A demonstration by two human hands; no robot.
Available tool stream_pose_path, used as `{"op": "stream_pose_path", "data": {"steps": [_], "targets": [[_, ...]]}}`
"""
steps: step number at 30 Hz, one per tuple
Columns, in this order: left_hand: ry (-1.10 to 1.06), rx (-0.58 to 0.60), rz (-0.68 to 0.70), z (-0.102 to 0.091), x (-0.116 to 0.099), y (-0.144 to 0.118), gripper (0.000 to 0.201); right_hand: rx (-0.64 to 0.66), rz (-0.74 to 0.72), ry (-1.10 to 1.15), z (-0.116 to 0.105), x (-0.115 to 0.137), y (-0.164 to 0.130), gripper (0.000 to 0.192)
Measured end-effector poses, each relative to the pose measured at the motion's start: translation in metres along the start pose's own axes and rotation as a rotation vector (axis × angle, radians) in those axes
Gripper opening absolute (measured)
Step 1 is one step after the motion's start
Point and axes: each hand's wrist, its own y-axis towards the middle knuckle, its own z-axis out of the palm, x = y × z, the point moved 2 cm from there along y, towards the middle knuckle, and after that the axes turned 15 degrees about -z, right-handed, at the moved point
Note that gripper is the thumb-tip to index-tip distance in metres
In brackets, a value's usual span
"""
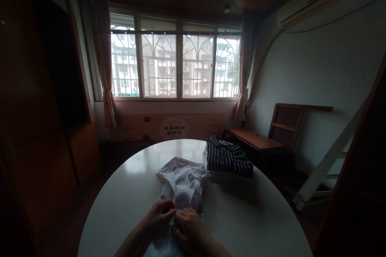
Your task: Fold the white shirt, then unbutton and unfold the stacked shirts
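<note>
A white shirt point(183, 180) lies spread on the round white table in front of me, its collar end towards the window and its lower part running down to the picture's bottom edge. My left hand point(159, 213) pinches the cloth along the shirt's middle. Close against it, my right hand point(188, 225) also has its fingers closed on the shirt front, the fingertips of both hands nearly meeting. Whatever small part lies between the fingertips is too dark to make out. To the right of the collar rests a stack of folded clothes with a black-and-white striped shirt point(229, 160) on top.
The round table point(120, 209) has a curved edge on all sides. Beyond it to the right are a wooden bench point(256, 138) and a white ladder point(328, 164). A cabinet point(81, 152) stands on the left, and a long printed box point(205, 124) lies under the window.
</note>
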Motion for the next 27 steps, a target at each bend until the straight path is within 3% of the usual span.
{"op": "stream_pose_path", "data": {"steps": [19, 24, 27], "targets": [[0.086, -0.055, -0.013, 0.002, -0.002, 0.001, 0.022, -0.016, 0.008, 0.018, 0.003, -0.004, -0.002, 0.023], [0.152, -0.096, 0.002, 0.004, -0.002, 0.001, 0.024, -0.052, -0.072, 0.002, 0.004, -0.007, -0.002, 0.02], [0.18, -0.166, 0.024, 0.004, -0.004, -0.002, 0.029, -0.124, -0.134, -0.004, -0.007, -0.006, -0.003, 0.013]]}}
